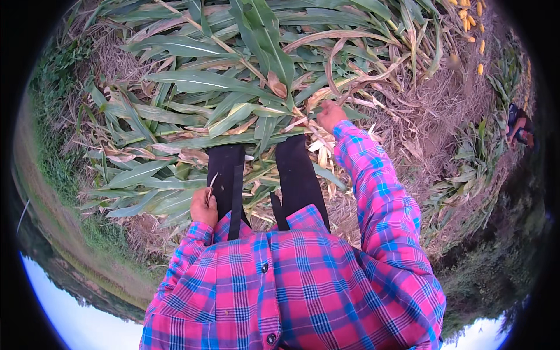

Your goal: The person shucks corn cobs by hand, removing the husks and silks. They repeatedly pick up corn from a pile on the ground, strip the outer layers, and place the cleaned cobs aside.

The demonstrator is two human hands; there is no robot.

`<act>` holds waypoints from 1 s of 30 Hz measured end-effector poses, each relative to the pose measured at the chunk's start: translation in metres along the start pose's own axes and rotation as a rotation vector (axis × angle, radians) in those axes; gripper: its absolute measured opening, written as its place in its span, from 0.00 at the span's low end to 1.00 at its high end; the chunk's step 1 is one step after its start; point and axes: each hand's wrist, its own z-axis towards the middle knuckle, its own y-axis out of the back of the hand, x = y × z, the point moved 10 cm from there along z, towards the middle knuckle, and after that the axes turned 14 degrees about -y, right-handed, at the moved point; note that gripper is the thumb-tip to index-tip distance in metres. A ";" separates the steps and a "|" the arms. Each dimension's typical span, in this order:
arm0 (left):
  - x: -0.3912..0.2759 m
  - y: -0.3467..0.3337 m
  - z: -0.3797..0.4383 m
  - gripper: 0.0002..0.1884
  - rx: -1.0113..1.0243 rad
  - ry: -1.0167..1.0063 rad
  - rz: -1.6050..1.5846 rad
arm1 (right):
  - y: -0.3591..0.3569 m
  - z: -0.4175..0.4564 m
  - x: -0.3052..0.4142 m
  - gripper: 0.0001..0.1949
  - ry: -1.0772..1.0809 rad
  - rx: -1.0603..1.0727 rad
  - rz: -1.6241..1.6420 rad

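Observation:
My left hand (204, 207) is near my left thigh, its fingers closed on a small thin pointed object (212, 181), whose kind is hard to tell. My right hand (331, 116) reaches forward to the butt end of a cut maize stalk (299, 113); its fingers are curled by dry leaves, and whether they grip the stalk is not plain. Green and dry maize leaves (188, 82) lie in a thick layer before me and around my legs. Pale opened husks (323, 151) lie just below my right hand.
Husked yellow maize cobs (468, 22) lie on the ground at the upper right. More cut stalks (468, 175) lie in a row on the right, beyond dry straw (437, 113). Another person (519, 126) is at the far right edge. Green weeds (61, 100) grow on the left.

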 end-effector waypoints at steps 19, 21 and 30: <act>0.037 -0.009 -0.014 0.06 -0.030 0.176 0.052 | -0.283 -0.081 0.168 0.28 0.532 0.530 0.048; 0.039 -0.011 -0.016 0.05 -0.021 0.172 0.032 | -0.220 -0.012 0.145 0.17 0.451 0.145 0.072; 0.034 -0.013 -0.009 0.07 -0.035 0.154 0.035 | -0.078 0.157 -0.010 0.25 -0.128 -0.120 -0.615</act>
